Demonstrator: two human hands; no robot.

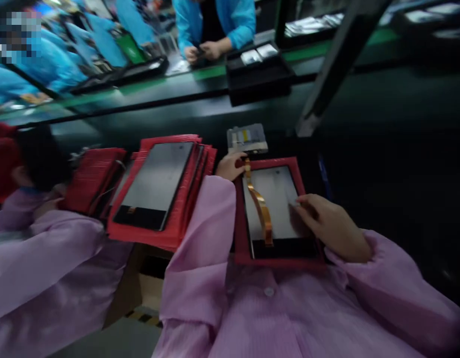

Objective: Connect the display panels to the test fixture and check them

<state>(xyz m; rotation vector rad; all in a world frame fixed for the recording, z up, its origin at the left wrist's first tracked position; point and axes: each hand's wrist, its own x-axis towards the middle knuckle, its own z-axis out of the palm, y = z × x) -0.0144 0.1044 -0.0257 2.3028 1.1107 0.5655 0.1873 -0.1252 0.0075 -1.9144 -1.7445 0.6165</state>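
Observation:
A flat tablet-like screen panel [274, 199], pale grey with a black strip along its near edge, lies on a red sheet [297, 176] in front of me. A gold-orange ribbon cable [260, 201] curves over it from the black strip to the far left corner. My left hand [230, 166] is closed on the far end of this cable at that corner. Over the panel's right edge is my right hand [329, 223], thumb and forefinger pinched together. What it pinches, if anything, is too blurred to make out.
At left, a second panel [157, 174] tops a stack of red sheets [170, 238]. A clear plastic case [248, 138] stands behind my panel, with a blue pen-like object [324, 174] to the right. A co-worker's sleeve [47, 258] is close at left. Beyond a metal post [327, 79] is a black tray [258, 79].

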